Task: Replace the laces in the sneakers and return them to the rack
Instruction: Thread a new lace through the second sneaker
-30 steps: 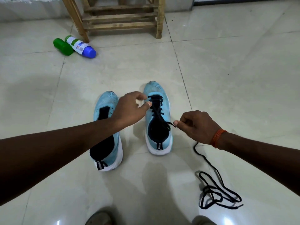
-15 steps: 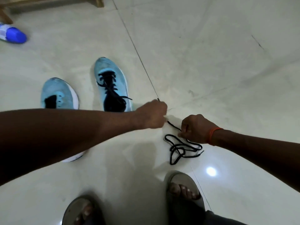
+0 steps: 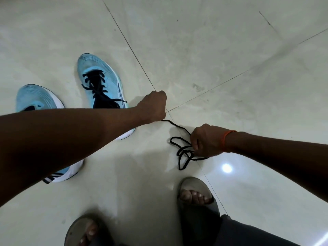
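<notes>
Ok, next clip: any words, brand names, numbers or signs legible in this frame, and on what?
No readable text anywhere.
The laced blue sneaker: dark side mark, too blurred to read.
The unlaced blue sneaker: plain heel stripes only.
The loose black lace, grey sandals, orange wristband: unmarked.

One wide-angle head camera looks steeply down at the floor, close above the left grip and right grip, sandalled feet nearer than both.
</notes>
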